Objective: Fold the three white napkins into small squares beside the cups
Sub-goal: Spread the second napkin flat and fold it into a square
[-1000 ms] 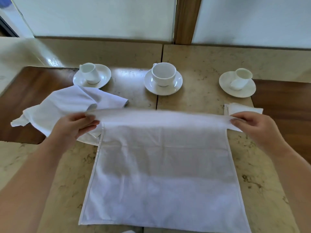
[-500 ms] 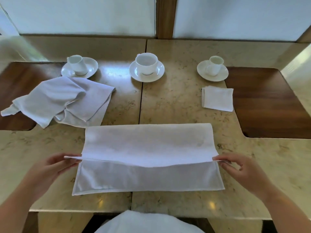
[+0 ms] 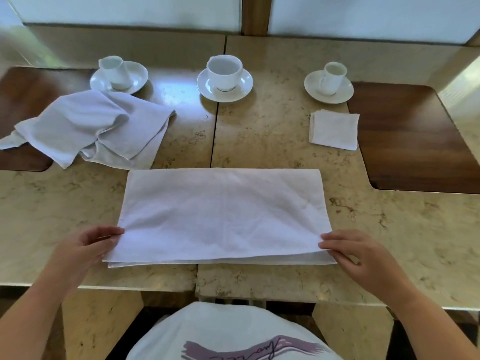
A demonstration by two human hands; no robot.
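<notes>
So, tabletop is beige marble w/ dark wood insets at far left & far right. Biggest cloth: the half-folded napkin, a wide rectangle lying flat near the front edge of the table, fold line on the far side, open edges toward the person; bottom layer peeks out a bit under the top one along the near edge. Left hand is at its near-left corner, thumb & fingers pinching the top layer's edge, so holding cloth. Right hand is at the near-right corner, fingertips on top of the cloth, thumb seems tucked at the edge; looks like a pinch too. Napkin spans btwn both hands, w/ its bulk stretching away from them. Crumpled napkin lies loose far left, partly over the left wood inset, just in front of the left cup. Folded square napkin sits far right, just in front of the right cup. Middle cup on its saucer has bare marble in front. All 3 cups upright on white saucers.
</notes>
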